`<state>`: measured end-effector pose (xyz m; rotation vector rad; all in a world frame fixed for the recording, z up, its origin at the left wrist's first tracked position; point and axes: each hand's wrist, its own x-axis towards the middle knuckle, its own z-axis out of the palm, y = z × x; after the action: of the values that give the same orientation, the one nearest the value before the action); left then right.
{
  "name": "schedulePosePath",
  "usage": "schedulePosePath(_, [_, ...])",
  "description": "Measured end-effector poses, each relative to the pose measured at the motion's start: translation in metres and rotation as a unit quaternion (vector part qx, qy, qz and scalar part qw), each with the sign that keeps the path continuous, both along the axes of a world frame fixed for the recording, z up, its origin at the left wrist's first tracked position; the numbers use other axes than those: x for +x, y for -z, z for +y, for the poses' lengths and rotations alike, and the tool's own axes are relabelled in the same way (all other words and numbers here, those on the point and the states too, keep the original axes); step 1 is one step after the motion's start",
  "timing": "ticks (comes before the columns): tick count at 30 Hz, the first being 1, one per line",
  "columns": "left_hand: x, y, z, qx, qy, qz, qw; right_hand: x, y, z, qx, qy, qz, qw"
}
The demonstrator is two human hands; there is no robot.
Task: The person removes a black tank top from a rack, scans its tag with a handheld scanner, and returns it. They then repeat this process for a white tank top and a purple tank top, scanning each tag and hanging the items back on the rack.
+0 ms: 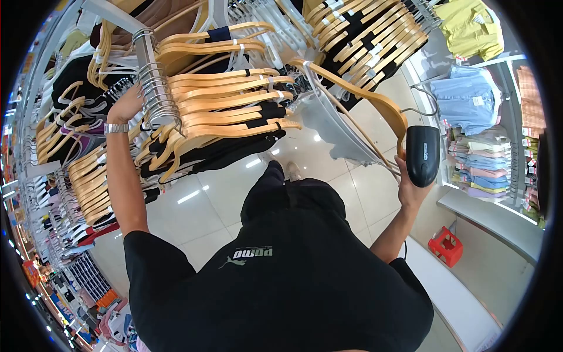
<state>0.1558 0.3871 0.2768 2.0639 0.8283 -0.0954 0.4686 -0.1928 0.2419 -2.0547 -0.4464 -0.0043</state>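
My left hand, with a metal watch on the wrist, reaches up to the hanger hooks on a metal rail. Its fingers are hidden behind the hooks. Wooden hangers with dark clothes hang in a row beside it. In my right hand is a black handheld scanner, its rounded head pointing upward. The end of a tilted wooden hanger meets the same hand, and its hook sticks out to the right. A sheer white garment hangs from that hanger.
More wooden hangers with dark clothes hang at the top. On the right are a blue shirt, a yellow shirt and folded clothes. A red plastic stool stands below, near a white counter.
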Motion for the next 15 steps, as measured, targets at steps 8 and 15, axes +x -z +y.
schedulePosePath(8, [-0.019, 0.03, 0.016, -0.386, -0.068, -0.229, 0.891, 0.005, -0.004, -0.042, -0.005, 0.017, -0.017, 1.0])
schedulePosePath(15, [-0.002, 0.036, 0.0, -0.155, -0.211, -0.197, 0.945, -0.002, -0.028, -0.057, 0.02, 0.019, 0.046, 0.999])
